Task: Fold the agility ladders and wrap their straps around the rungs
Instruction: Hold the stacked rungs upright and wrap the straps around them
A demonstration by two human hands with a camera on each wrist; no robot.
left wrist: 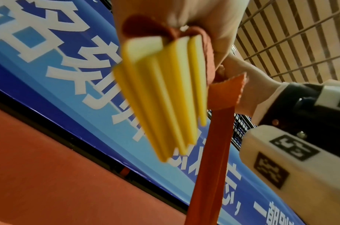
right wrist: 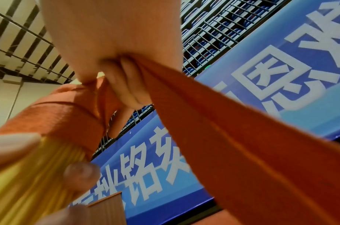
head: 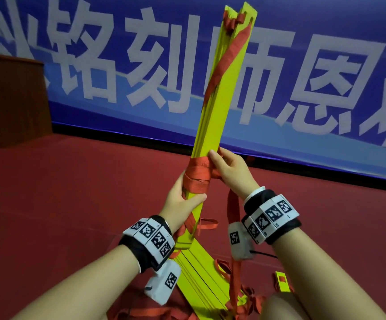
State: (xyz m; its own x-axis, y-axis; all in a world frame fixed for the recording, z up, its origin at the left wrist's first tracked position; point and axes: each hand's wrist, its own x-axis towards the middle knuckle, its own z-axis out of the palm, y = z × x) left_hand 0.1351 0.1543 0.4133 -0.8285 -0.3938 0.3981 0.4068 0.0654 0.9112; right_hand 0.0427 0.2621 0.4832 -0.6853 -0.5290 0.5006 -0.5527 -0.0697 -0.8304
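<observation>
Left hand (head: pixel 180 199) gripping one rung bundle (head: pixel 219 93), right hand (head: pixel 230 169) pinching one strap (head: pixel 197 174).

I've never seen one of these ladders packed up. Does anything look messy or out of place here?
Slightly. In the bundle of yellow rungs that both hands hold up, the top ends sit uneven, two tips splayed apart. Loose red strap also trails in loops over the second stack of rungs on the floor. Nothing looks damaged.

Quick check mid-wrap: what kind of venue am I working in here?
Probably an indoor sports hall or arena: tiered blue seats behind railings, a long blue banner with large white characters, and red floor covering underfoot.
</observation>
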